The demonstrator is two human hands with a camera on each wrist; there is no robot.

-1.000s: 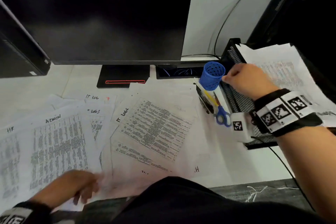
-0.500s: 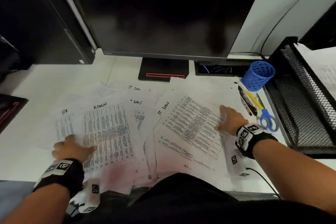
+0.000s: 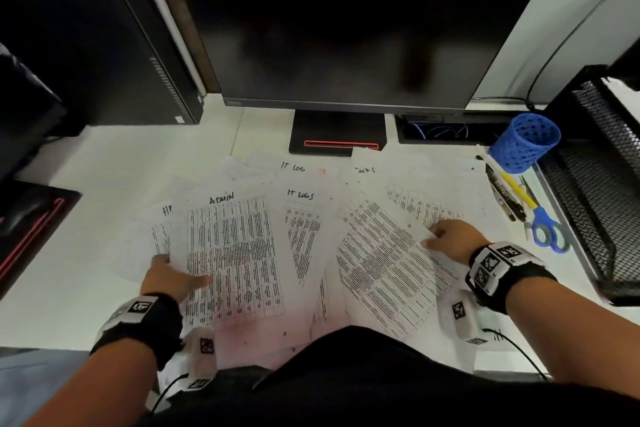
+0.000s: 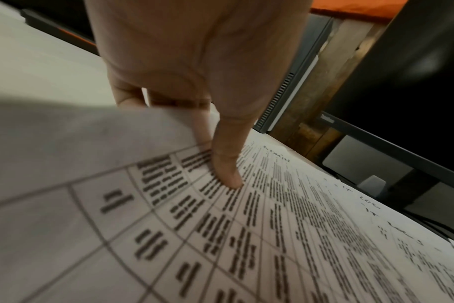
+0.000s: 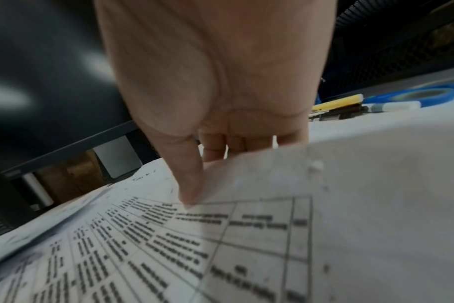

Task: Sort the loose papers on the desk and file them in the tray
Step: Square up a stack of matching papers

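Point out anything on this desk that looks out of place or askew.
The blue pen cup lies tipped on its side against the mesh tray, with pens and scissors loose on the desk beside it. The papers are fanned out crookedly, overlapping.

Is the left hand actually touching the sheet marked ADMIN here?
Touching. The left wrist view shows the left hand with its thumb pressed on top of the ADMIN sheet and fingers under its lifted edge, pinching it.
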